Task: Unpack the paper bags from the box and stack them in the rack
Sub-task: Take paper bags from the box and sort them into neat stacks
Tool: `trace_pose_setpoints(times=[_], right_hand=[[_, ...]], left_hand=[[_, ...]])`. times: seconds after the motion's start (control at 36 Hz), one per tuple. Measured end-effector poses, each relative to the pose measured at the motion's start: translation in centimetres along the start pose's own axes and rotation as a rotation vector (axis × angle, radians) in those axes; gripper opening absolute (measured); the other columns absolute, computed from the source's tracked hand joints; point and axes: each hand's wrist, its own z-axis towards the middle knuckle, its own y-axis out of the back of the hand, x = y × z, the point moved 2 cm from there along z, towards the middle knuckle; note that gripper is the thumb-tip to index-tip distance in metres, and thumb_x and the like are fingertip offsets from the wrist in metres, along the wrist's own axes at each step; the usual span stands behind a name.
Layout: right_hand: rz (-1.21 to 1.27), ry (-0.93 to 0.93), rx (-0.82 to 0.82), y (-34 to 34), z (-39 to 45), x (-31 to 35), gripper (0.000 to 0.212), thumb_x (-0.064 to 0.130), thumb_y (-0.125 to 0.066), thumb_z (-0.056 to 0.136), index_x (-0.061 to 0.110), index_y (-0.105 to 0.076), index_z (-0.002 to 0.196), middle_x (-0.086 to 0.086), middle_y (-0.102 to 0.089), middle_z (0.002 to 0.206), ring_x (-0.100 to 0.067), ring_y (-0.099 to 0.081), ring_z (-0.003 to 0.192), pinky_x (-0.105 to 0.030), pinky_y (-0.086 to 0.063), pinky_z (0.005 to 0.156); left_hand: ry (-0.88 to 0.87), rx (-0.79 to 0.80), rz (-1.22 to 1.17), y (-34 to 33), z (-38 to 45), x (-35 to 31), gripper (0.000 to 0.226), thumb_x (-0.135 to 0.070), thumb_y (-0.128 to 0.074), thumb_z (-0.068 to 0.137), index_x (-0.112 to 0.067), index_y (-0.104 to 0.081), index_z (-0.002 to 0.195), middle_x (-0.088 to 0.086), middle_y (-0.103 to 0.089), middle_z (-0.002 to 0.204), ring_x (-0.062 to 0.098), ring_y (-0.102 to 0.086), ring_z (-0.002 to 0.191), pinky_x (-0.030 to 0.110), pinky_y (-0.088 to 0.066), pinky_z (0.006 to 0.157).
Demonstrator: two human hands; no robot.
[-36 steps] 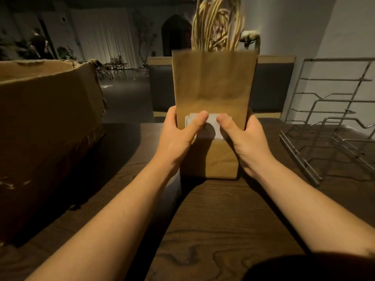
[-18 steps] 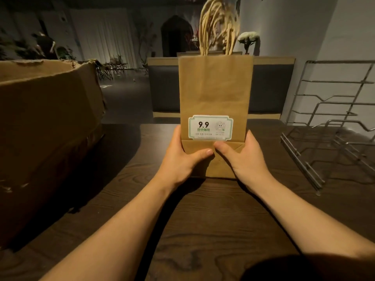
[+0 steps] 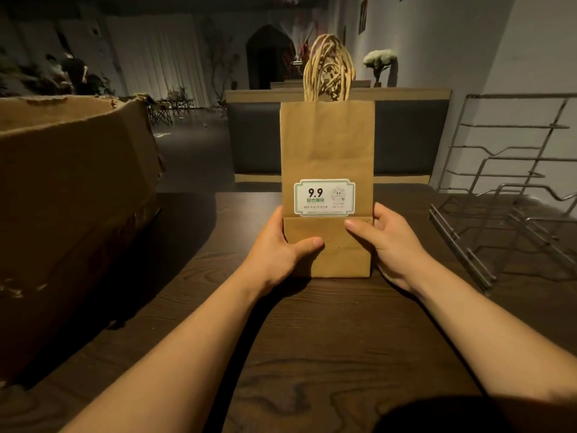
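A stack of flat brown paper bags (image 3: 327, 145) stands upright on the dark wooden table (image 3: 312, 354), with a white "9.9" sticker on the front and twisted paper handles sticking up at the top. My left hand (image 3: 278, 251) grips the stack's lower left edge, thumb across the folded bottom flap. My right hand (image 3: 390, 242) grips the lower right edge, thumb on the front. The big cardboard box (image 3: 71, 198) sits to the left, its inside hidden. The wire rack (image 3: 512, 198) stands to the right.
A padded bench back (image 3: 406, 135) runs behind the table. A white wall rises behind the rack. Bare tabletop lies between the bags and the rack's front rail. The dim room behind holds chairs, plants and a person far left.
Both hands slid down from the sticker to the bottom flap, uncovering the label. The bags now stand lower and steadier on the table.
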Motion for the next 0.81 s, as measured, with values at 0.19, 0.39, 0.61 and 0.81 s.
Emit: trace_pose_setpoints(times=[0.19, 0.39, 0.61, 0.81], right_hand=[[-0.03, -0.062, -0.086, 1.1, 0.5, 1.4, 0.026, 0.007, -0.065, 0.094, 0.014, -0.063, 0.119, -0.003, -0.077, 0.106, -0.016, -0.074, 0.098, -0.032, -0.061, 0.078], [-0.195, -0.324, -0.226, 4.6, 0.6, 1.6, 0.019, 0.01, -0.064, 0.096, 0.009, -0.067, 0.116, -0.01, -0.076, 0.101, -0.024, -0.074, 0.09, -0.039, -0.06, 0.075], [-0.753, -0.406, -0.282, 6.9, 0.7, 2.0, 0.053, 0.021, -0.068, 0.094, 0.001, -0.049, 0.139, -0.015, -0.06, 0.129, -0.025, -0.057, 0.102, -0.034, -0.044, 0.08], [-1.101, -0.409, -0.282, 6.9, 1.0, 2.3, 0.071, 0.029, -0.07, 0.091, 0.006, -0.033, 0.148, -0.019, -0.053, 0.14, -0.037, -0.054, 0.124, -0.043, -0.049, 0.092]], left_hand=[[0.114, 0.023, -0.168, -1.5, -0.2, -0.2, 0.063, -0.01, -0.08, 0.082, -0.016, -0.049, 0.136, 0.001, -0.067, 0.124, 0.015, -0.065, 0.112, 0.03, -0.056, 0.092], [0.129, 0.152, -0.059, -2.2, -0.4, -0.8, 0.074, -0.022, -0.068, 0.094, -0.023, -0.029, 0.156, -0.004, -0.058, 0.142, 0.013, -0.051, 0.133, 0.028, -0.042, 0.105], [-0.063, 0.38, 0.553, -5.1, -1.1, -0.6, 0.088, -0.043, -0.075, 0.086, -0.029, -0.026, 0.157, -0.007, -0.041, 0.157, 0.013, -0.039, 0.142, 0.034, -0.034, 0.118], [-0.174, 0.411, 0.741, -5.7, -1.0, -0.2, 0.098, -0.058, -0.066, 0.087, -0.032, -0.007, 0.16, -0.003, -0.029, 0.164, 0.02, -0.027, 0.15, 0.046, -0.026, 0.122]])
